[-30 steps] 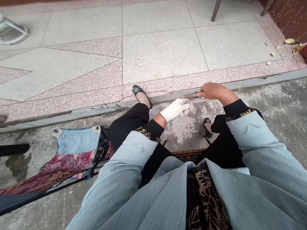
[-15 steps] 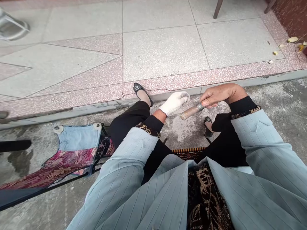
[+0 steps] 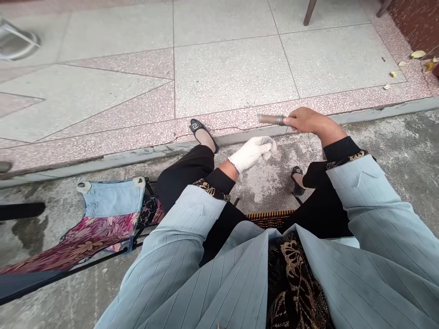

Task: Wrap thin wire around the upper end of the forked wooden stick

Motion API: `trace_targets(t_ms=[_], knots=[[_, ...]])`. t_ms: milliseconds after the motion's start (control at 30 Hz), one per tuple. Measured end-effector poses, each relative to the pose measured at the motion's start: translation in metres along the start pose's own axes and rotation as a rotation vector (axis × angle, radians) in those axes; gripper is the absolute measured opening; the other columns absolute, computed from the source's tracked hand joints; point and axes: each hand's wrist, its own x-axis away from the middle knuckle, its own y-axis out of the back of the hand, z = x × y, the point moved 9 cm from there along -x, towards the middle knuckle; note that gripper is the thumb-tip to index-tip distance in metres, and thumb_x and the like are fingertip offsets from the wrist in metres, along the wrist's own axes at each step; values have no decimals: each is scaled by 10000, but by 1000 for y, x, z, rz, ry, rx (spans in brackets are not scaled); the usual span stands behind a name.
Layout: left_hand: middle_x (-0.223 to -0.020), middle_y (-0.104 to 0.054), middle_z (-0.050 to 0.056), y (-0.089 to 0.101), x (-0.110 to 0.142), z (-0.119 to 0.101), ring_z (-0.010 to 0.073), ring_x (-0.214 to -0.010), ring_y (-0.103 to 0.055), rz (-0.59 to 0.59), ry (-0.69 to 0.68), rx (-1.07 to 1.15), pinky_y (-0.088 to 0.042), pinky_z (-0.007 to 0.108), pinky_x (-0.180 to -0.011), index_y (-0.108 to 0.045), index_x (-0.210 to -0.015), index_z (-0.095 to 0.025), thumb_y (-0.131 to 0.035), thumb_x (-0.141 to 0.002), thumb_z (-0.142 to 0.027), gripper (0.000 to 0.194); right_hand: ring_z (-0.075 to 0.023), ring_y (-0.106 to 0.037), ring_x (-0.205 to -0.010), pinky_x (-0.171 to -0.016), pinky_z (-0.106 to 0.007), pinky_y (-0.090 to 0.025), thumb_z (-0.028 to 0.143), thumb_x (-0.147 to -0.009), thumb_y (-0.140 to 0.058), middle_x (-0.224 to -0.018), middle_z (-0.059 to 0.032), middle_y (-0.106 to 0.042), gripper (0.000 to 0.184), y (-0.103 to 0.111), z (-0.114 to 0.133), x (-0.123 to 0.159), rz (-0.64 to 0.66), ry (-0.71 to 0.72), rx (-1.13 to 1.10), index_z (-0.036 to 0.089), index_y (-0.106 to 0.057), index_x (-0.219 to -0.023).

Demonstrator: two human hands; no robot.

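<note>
I sit with my knees apart, looking down at both hands held out over the ground. My right hand (image 3: 306, 121) is bare and closed round the end of a short brownish metal rod (image 3: 270, 119) with a ringed band, which points left and lies level. My left hand (image 3: 253, 151) wears a white glove, sits just below the rod and apart from it, and its fingers are curled in; whether they pinch anything I cannot make out. Black flat shoes (image 3: 203, 134) show beyond my knees.
A folding stool with a floral and denim fabric seat (image 3: 103, 218) stands at my left. Ahead, a raised kerb (image 3: 137, 155) borders a grey and pink tiled floor. Chair legs (image 3: 308, 13) stand at the far right. Dry leaves (image 3: 417, 55) lie by the brown wall.
My right hand lowered and tilted the rod toward my lap, then lifted it back up to level. My gloved left hand shifted slightly and stays curled.
</note>
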Motion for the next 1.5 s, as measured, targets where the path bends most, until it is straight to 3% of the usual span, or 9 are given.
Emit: trace_targets(t_ms=[200,333,533,667,800,933,1067,1233,1500], knots=[[-613,-504,-23,-2,-12,15,55,-497,-420,2,-47,9,-312,169,-481,-597,-847,-139,-553,-912,-256,140,-101,-420,-536,-527,-244,-340,740,-895,-492,-623,-10,-516,577,7,37,32,127,390,-594,181,-530,-756],[-694,-576,0,30,-21,11,64,-527,-439,-218,-74,-100,-347,194,-534,-589,-844,-139,-527,-873,-148,69,-77,-413,-531,-550,-223,-349,699,-904,-532,-603,29,-479,560,-18,49,49,466,549,-514,166,-542,-733],[-681,-548,-18,28,-14,-10,84,-576,-466,-128,-137,-362,-372,211,-581,-624,-843,-135,-489,-821,-151,138,-87,-431,-520,-548,-237,-339,644,-935,-526,-582,29,-491,525,-67,38,51,815,501,-182,164,-548,-723],[-694,-566,-12,25,-11,-12,80,-563,-469,-142,-97,-388,-363,213,-572,-617,-806,-133,-488,-813,-148,130,-122,-482,-542,-579,-276,-355,531,-971,-516,-617,-19,-561,451,-78,22,34,717,305,121,152,-601,-742],[-589,-514,-27,21,-8,-8,74,-512,-446,-169,-35,-236,-326,194,-520,-604,-801,-134,-498,-852,-160,120,-226,-617,-774,-674,-323,-380,482,-974,-506,-869,-129,-690,415,-54,11,12,399,128,362,123,-713,-944],[-547,-490,-34,0,-3,7,57,-443,-396,-63,50,-7,-256,180,-439,-611,-846,-130,-526,-911,-251,161,-294,-624,-956,-718,-343,-386,489,-991,-448,-1107,-199,-688,468,-25,2,0,144,-33,395,112,-703,-1102],[-522,-484,-38,-15,-5,21,49,-410,-353,36,51,113,-222,179,-407,-598,-834,-131,-595,-896,-307,186,-234,-598,-837,-686,-313,-371,477,-989,-459,-954,-151,-685,417,-11,6,0,2,37,226,129,-685,-958],[-538,-480,-35,-5,-12,24,48,-432,-366,-41,-13,76,-256,180,-434,-579,-807,-134,-582,-904,-262,160,-117,-439,-589,-620,-264,-325,559,-1001,-435,-588,-1,-496,502,-12,33,18,78,319,-185,162,-544,-712],[-671,-580,-2,32,-20,1,110,-595,-492,-210,-124,-484,-395,246,-610,-611,-797,-153,-508,-863,-168,123,-91,-412,-550,-584,-248,-329,726,-929,-439,-598,27,-472,595,-41,49,40,542,564,-291,171,-513,-731]])
